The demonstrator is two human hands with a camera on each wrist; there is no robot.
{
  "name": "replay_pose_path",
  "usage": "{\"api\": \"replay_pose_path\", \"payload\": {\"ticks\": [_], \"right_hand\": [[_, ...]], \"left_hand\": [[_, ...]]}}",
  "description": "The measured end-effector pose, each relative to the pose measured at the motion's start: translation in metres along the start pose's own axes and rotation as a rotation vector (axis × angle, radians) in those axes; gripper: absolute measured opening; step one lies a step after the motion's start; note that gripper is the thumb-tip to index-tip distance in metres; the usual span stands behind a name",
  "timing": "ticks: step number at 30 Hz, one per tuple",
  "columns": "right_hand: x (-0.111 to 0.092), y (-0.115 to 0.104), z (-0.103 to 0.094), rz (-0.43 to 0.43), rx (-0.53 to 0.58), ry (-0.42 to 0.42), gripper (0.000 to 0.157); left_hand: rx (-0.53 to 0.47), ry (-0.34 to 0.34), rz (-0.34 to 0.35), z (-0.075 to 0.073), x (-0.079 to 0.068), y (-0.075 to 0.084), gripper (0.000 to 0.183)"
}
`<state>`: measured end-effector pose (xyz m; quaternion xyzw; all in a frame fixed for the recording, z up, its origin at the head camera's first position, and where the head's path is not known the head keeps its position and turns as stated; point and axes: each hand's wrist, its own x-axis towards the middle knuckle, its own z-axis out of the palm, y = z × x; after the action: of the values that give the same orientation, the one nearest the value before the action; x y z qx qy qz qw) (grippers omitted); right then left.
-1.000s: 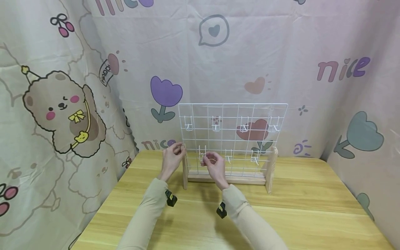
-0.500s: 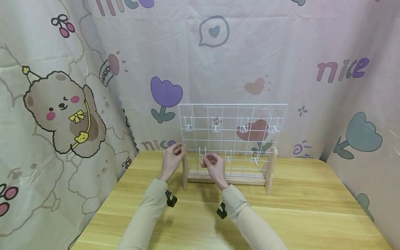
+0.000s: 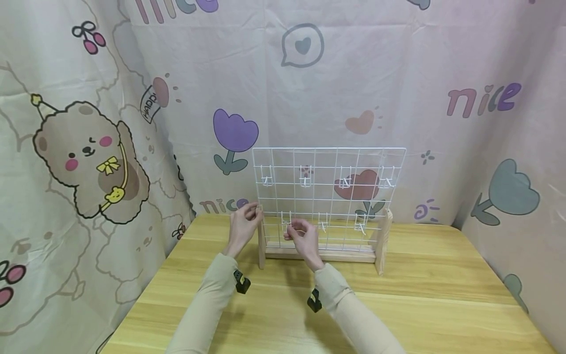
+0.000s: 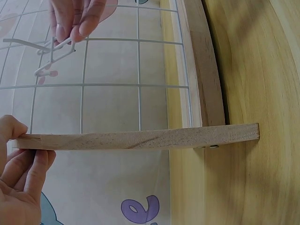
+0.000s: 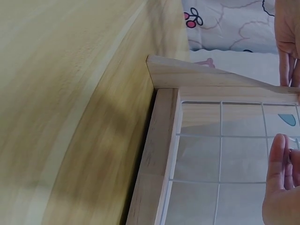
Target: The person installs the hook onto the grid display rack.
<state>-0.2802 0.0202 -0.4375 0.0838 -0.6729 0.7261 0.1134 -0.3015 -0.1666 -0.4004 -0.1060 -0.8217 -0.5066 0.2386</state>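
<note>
A white wire grid panel [image 3: 325, 199] stands in a wooden stand whose left upright [image 4: 136, 139] faces my left hand [image 3: 244, 226]. That hand pinches the upright's top end between thumb and fingers, as the left wrist view shows. My right hand [image 3: 305, 238] pinches a white wire hook [image 4: 56, 58] at the lower left of the grid. The hook's prong points out past the fingertips in the left wrist view. In the right wrist view, the right hand [image 5: 283, 187] largely hides the hook, so whether it sits on the grid wires cannot be told.
More white hooks hang on the grid, such as an upper-row hook [image 3: 306, 178] and a lower-row hook [image 3: 361, 224]. A wooden base bar [image 3: 340, 254] joins the uprights. The stand is on a wood-grain table [image 3: 424, 285], with a printed curtain [image 3: 199, 69] behind it.
My right hand has moved slightly downward with the hook at the grid's lower left. My left hand keeps its grip on the upright.
</note>
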Motion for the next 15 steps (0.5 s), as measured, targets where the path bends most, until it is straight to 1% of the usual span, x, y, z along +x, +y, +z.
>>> {"api": "replay_pose_path", "payload": {"ticks": [8, 15], "right_hand": [[-0.0016, 0.0021, -0.0023, 0.017, -0.044, -0.028, 0.028], [-0.003, 0.0074, -0.0052, -0.01, -0.102, -0.059, 0.026]], "left_hand": [[-0.002, 0.0, -0.005, -0.0002, -0.0002, 0.0001, 0.032], [0.0, -0.001, -0.002, -0.0005, -0.0004, 0.0001, 0.033]]}}
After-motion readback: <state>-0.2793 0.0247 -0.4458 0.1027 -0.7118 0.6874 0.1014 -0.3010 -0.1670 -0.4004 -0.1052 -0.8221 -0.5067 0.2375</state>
